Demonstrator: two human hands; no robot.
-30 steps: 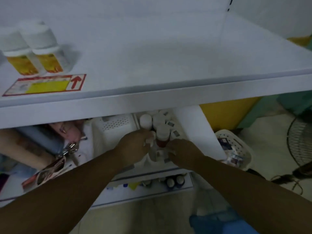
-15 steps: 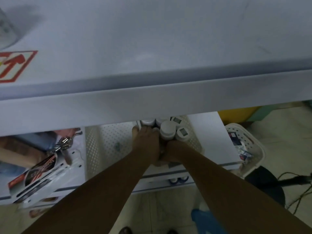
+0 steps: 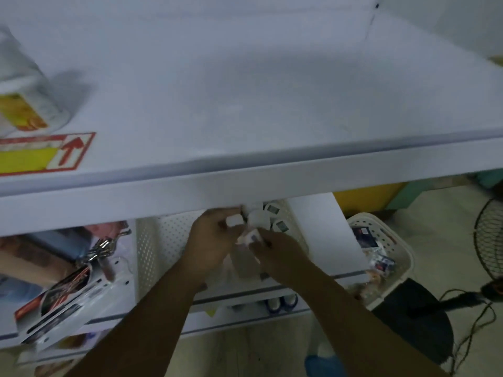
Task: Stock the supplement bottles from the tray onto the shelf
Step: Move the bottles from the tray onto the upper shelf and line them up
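Note:
A white perforated tray [image 3: 163,240] sits on the lower shelf, under the lip of the wide white upper shelf [image 3: 245,104]. Several white-capped supplement bottles [image 3: 272,210] stand at its far right. My left hand [image 3: 211,240] is curled around a white-capped bottle [image 3: 234,220] in the tray. Just to the right, my right hand [image 3: 277,253] grips another bottle [image 3: 251,236], and the two hands touch. A yellow-labelled bottle [image 3: 24,104] stands on the upper shelf at far left. The shelf lip hides the tray's back part.
A red and yellow arrow sticker [image 3: 46,155] lies on the upper shelf's left front. Boxes and packets [image 3: 60,289] fill the lower shelf at left. A white basket [image 3: 381,248] of goods stands on the floor at right, beside a black fan [image 3: 490,240].
The view tilted back up, so the yellow-labelled bottle and the sticker returned at left. Both hands stay together in the tray, now slightly nearer and lifted on bottles.

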